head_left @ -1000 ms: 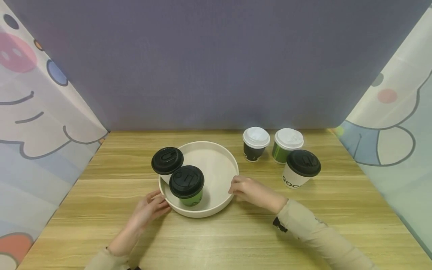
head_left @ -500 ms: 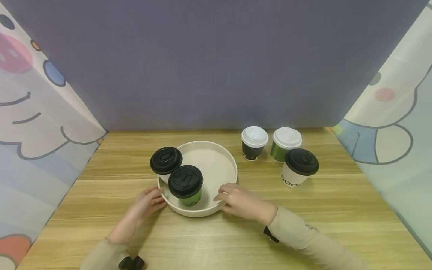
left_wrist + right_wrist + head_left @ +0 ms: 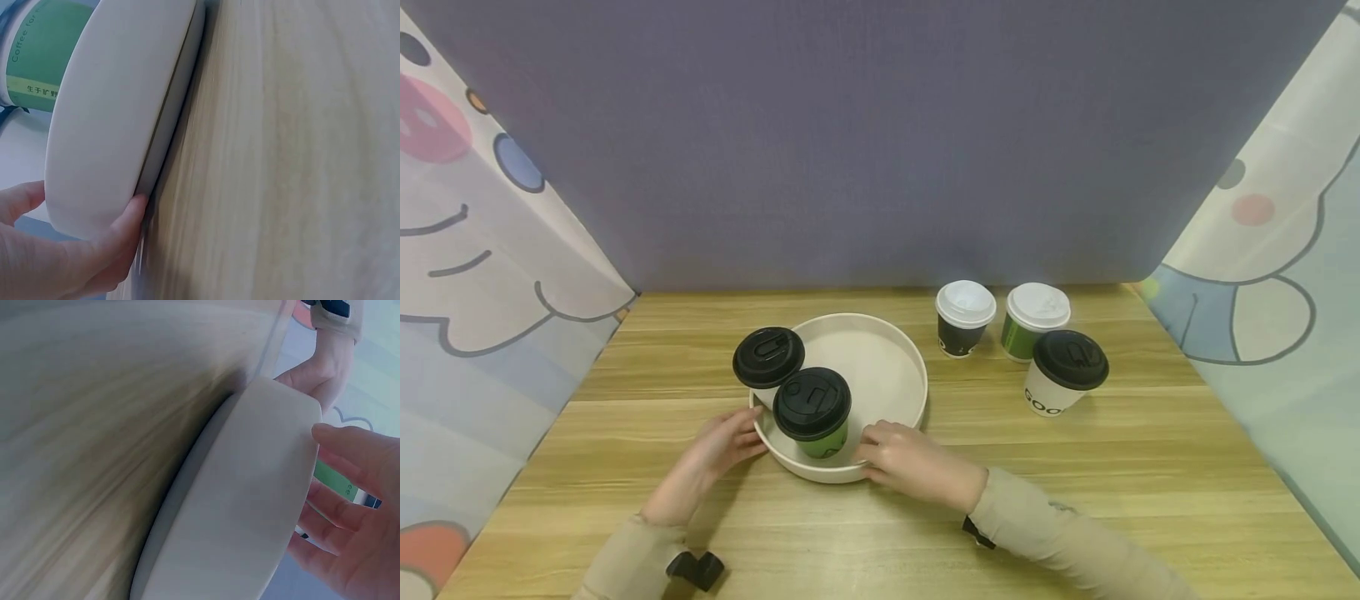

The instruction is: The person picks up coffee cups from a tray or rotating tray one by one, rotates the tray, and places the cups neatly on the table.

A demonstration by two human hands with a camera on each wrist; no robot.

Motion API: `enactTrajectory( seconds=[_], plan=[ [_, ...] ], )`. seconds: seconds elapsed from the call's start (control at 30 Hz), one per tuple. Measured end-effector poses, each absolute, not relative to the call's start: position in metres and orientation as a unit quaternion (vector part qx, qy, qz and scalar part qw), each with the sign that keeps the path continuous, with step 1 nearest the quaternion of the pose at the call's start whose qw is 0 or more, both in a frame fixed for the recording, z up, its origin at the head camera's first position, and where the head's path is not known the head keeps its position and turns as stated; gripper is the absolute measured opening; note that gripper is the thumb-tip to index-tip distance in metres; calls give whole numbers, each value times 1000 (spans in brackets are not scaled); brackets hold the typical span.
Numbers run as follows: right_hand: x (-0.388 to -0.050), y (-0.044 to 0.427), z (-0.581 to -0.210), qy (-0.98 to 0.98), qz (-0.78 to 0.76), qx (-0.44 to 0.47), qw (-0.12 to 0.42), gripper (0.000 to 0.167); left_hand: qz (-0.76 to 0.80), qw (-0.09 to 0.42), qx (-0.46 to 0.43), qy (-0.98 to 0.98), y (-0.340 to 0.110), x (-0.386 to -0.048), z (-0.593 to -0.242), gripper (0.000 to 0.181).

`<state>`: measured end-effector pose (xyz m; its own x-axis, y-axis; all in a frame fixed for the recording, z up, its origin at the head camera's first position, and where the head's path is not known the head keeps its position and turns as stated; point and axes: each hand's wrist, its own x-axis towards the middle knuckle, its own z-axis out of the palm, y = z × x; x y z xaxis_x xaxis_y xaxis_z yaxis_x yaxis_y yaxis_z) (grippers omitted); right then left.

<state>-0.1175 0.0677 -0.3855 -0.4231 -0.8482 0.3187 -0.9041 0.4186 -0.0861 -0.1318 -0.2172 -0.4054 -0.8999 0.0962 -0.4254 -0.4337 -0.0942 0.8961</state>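
A round cream tray [image 3: 883,367] with a low wall lies on the wooden table. Inside its left part stand a green paper cup [image 3: 822,442] with a black lid and, behind it, a white cup with a black lid [image 3: 769,357], whose body is partly hidden. My left hand [image 3: 718,450] holds the tray's left rim, one digit at the upper edge and another low against the outer wall. At the front right rim is my right hand [image 3: 917,462]; in the right wrist view its thumb touches the rim's edge and its loosely bent fingers reach over the inner side.
Right of the tray stand a dark cup with a white lid [image 3: 961,333], a green cup with a white lid [image 3: 1019,337] and a white cup with a black lid [image 3: 1051,393]. A grey panel [image 3: 880,167] rises along the table's [image 3: 1150,475] back edge.
My right hand has moved left along the tray's rim, from its right side to its front. My left hand stays at the left rim. The tray and cups have kept their places.
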Motion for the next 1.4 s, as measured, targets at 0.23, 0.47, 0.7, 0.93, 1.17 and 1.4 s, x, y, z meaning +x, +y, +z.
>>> enactTrajectory(
  seconds=[0.23,0.47,0.7,0.93,1.17,1.4],
  plan=[
    [-116,64,-386,-834,109,528,118,6,738,199,-103,637,-221,-132,-407,54],
    [-116,65,-386,-834,107,529,119,6,740,210,-96,632,-223,-132,-409,55],
    [-116,70,-386,-837,99,521,130,5,735,219,-98,634,-222,-127,-409,61],
    [-119,78,-386,-840,114,513,136,4,734,226,-92,634,-219,-121,-410,65],
    [-121,86,-384,-841,123,511,131,5,738,231,-71,630,-216,-116,-410,67],
    [-125,94,-385,-841,148,505,127,6,748,235,-70,617,-211,-111,-411,68]
  ],
)
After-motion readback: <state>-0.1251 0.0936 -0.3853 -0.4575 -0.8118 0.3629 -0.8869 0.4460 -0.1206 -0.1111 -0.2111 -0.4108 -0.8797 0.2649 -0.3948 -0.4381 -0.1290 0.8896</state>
